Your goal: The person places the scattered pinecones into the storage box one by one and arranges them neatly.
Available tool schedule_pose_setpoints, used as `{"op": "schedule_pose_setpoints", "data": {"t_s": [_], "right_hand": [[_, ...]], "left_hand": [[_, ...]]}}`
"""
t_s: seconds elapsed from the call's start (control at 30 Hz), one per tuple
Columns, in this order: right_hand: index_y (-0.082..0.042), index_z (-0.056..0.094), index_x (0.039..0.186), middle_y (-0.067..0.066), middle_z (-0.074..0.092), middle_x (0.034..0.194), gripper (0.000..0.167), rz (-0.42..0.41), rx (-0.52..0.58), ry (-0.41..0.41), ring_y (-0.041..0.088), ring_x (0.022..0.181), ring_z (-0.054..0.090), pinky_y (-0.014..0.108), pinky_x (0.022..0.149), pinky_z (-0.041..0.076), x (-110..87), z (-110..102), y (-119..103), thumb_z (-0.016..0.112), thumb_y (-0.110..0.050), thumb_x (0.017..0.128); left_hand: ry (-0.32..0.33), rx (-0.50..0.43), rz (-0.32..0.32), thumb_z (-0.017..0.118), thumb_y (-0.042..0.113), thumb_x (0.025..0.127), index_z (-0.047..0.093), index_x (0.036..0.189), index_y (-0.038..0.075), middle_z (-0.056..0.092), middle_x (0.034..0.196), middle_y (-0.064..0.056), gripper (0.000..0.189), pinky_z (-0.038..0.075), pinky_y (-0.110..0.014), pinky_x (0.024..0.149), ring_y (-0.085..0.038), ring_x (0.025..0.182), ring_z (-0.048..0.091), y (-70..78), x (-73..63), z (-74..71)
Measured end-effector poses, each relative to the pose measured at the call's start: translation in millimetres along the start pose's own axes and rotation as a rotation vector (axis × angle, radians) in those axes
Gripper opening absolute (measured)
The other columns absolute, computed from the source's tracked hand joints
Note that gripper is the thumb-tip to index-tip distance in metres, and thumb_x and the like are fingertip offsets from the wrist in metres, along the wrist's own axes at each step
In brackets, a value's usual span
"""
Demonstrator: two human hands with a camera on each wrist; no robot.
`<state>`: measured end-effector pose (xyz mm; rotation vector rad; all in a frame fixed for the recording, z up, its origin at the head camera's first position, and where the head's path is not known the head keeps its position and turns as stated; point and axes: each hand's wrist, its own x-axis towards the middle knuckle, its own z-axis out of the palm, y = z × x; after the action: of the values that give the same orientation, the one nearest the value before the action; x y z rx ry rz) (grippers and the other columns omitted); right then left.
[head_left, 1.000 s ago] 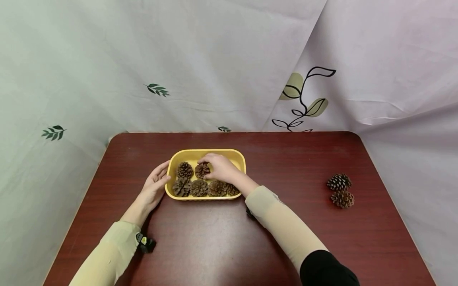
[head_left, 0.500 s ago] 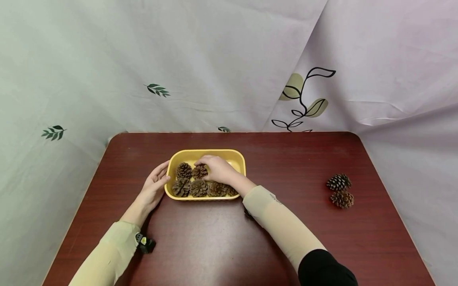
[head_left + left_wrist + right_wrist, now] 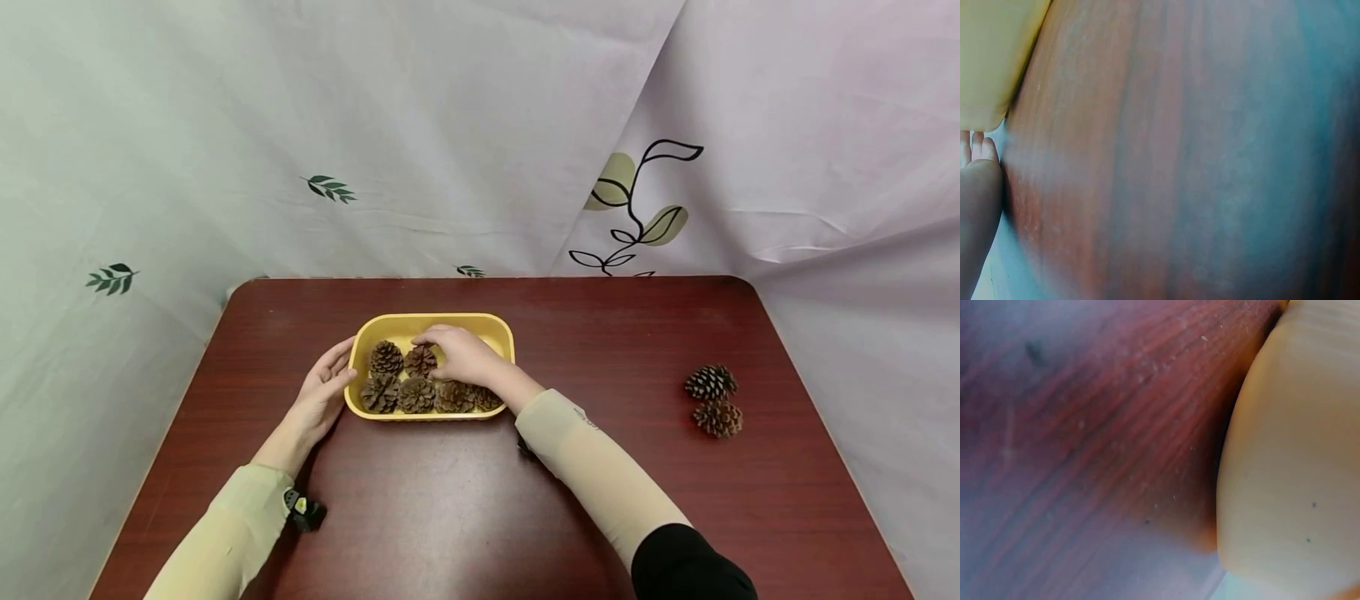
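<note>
A yellow rectangular tray (image 3: 491,321) with rounded corners stands on the dark red table and holds several brown pine cones. My right hand (image 3: 468,358) reaches in over its right side, thumb and fingers curled round one pine cone (image 3: 420,362) in the back row. Left of that lies another pine cone (image 3: 386,358), and a front row of pine cones (image 3: 417,395) lines the near wall. At the tray's left end my left hand (image 3: 321,398) rests its fairly straight fingers and thumb against the outer wall. The right wrist view shows the tray wall (image 3: 1297,456), not the hand.
Two more pine cones, a darker one (image 3: 711,382) and a browner one (image 3: 718,418), lie together on the right of the table (image 3: 600,333). A pale curtain (image 3: 450,125) with leaf prints hangs behind the table's far edge.
My right hand and the pine cone at its fingers moved slightly left inside the tray, then the hand shifted a little back to the right. My left hand has stayed still.
</note>
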<state>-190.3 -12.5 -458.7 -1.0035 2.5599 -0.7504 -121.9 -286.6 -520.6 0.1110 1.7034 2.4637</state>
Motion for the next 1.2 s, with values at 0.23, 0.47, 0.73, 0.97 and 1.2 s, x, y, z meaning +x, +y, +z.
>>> {"op": "schedule_pose_setpoints", "data": {"t_s": [0.23,0.47,0.73,0.97,1.2], "right_hand": [[-0.009,0.06,0.148,0.01,0.062,0.152,0.063,-0.008,0.018,0.027,0.029,0.143,0.057,0.041,0.124,0.043,-8.6,-10,2,0.085,-0.014,0.091],[-0.006,0.063,0.145,0.011,0.066,0.147,0.057,-0.036,0.02,0.085,0.028,0.136,0.063,0.041,0.116,0.05,-24.0,-22,7,0.084,-0.013,0.092],[-0.006,0.066,0.141,0.011,0.068,0.144,0.054,-0.056,0.03,0.173,0.03,0.14,0.059,0.043,0.122,0.045,-45.0,-31,15,0.084,-0.014,0.091],[-0.006,0.068,0.14,0.013,0.068,0.144,0.052,-0.066,0.056,0.242,0.033,0.142,0.058,0.048,0.123,0.043,-69.9,-40,23,0.084,-0.014,0.09],[-0.005,0.07,0.136,0.012,0.072,0.137,0.05,-0.095,0.005,0.296,0.034,0.139,0.061,0.048,0.121,0.045,-97.9,-49,35,0.086,-0.013,0.089]], "left_hand": [[-0.008,0.019,-0.01,0.047,-0.01,0.105,0.062,0.137,0.029,0.067,0.137,0.015,0.053,0.055,-0.017,0.1,0.0,0.124,0.063,0.9,0.7,-0.8],[0.003,0.02,-0.009,0.048,-0.009,0.105,0.062,0.137,0.029,0.068,0.137,0.015,0.051,0.055,-0.017,0.099,0.001,0.123,0.064,1.6,-0.4,-0.2],[0.006,0.013,-0.001,0.049,-0.009,0.105,0.062,0.137,0.028,0.069,0.136,0.015,0.051,0.055,-0.017,0.098,0.001,0.123,0.064,0.8,-1.0,0.6],[-0.005,-0.007,0.008,0.049,-0.01,0.105,0.063,0.138,0.026,0.069,0.137,0.013,0.051,0.055,-0.017,0.098,0.0,0.123,0.065,-0.9,1.1,0.4],[-0.014,-0.004,0.002,0.046,-0.011,0.105,0.062,0.138,0.028,0.069,0.137,0.015,0.053,0.055,-0.017,0.099,0.001,0.123,0.064,-0.2,0.8,-0.9]]}}
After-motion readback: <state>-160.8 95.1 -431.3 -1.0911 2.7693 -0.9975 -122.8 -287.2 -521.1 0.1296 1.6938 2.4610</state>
